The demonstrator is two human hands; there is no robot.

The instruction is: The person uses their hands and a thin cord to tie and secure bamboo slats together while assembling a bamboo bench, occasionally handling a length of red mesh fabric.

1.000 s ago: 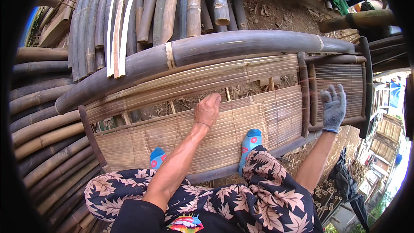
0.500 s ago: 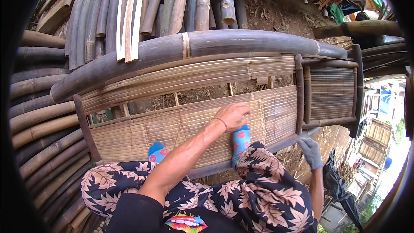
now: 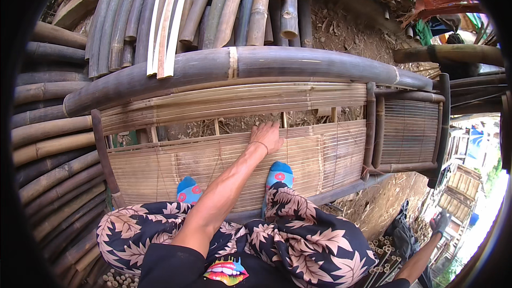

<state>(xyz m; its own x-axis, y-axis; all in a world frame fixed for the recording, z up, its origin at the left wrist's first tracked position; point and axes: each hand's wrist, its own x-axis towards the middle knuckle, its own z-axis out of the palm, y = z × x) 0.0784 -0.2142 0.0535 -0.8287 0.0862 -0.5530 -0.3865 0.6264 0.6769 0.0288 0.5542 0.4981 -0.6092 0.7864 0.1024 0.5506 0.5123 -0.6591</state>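
A long bamboo bench (image 3: 149,170) with a seat of thin slats lies across the middle. My left hand (image 3: 266,136), bare, rests at the far edge of the slats, its fingers bent over that edge beside the open gap. My feet in blue patterned socks (image 3: 280,175) stand on the slats. Out at the far right is my right hand (image 3: 440,222) in a grey glove, at the end of a stretched arm and away from the bench. Its fingers are too small to make out, and I see nothing plainly held in it.
A thick dark bamboo pole (image 3: 320,63) runs along the bench's far side. Split bamboo (image 3: 120,21) is stacked beyond it, and more poles (image 3: 53,140) lie at left. A smaller slatted panel (image 3: 409,130) adjoins the bench's right end. Dark sheeting (image 3: 405,232) lies lower right.
My left hand has moved left and away from me to the slats' far edge. My gloved right hand has gone from the bench's right corner out to the far right. My right foot has shifted left.
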